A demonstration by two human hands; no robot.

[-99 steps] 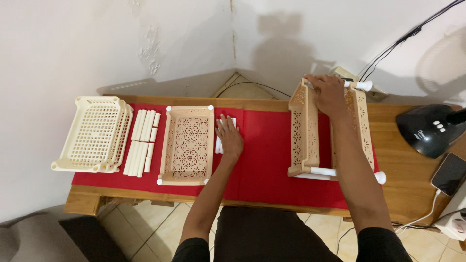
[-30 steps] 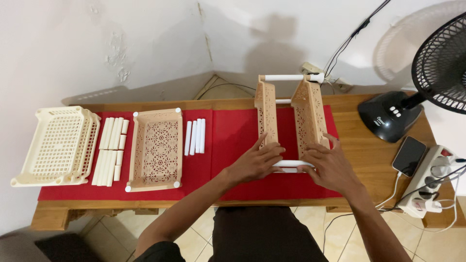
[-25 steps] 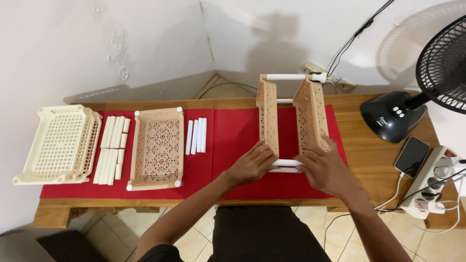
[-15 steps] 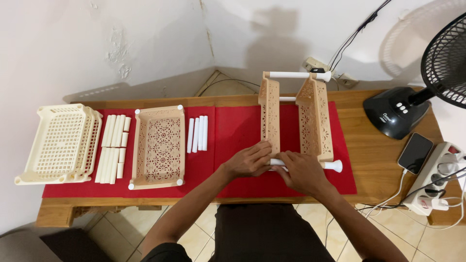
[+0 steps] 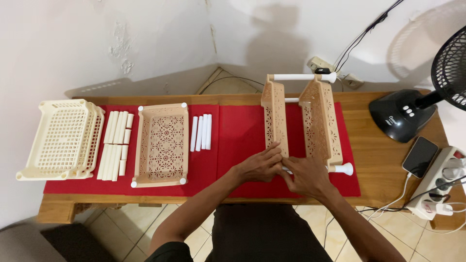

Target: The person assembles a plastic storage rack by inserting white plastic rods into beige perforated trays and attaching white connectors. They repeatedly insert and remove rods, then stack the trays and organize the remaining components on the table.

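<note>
A half-built rack lies on its side on the red cloth (image 5: 242, 131): two tan lattice trays (image 5: 275, 116) (image 5: 320, 121) stand on edge, joined by white tubes (image 5: 303, 76). My left hand (image 5: 259, 166) grips the near end of the left tray. My right hand (image 5: 307, 175) closes around the near white tube (image 5: 342, 169) between the trays. A third tan tray (image 5: 162, 144) lies flat further left, with several loose white tubes (image 5: 201, 132) beside it.
Stacked cream baskets (image 5: 63, 140) and more white tubes (image 5: 116, 145) sit at the left end of the wooden table (image 5: 383, 160). At the right are a black fan (image 5: 412, 114), a phone (image 5: 420, 156) and a power strip (image 5: 439, 187) with cables.
My left hand left the loose tubes and joined my right hand at the rack's near end. The right hand slid left along the near tube, baring its capped end.
</note>
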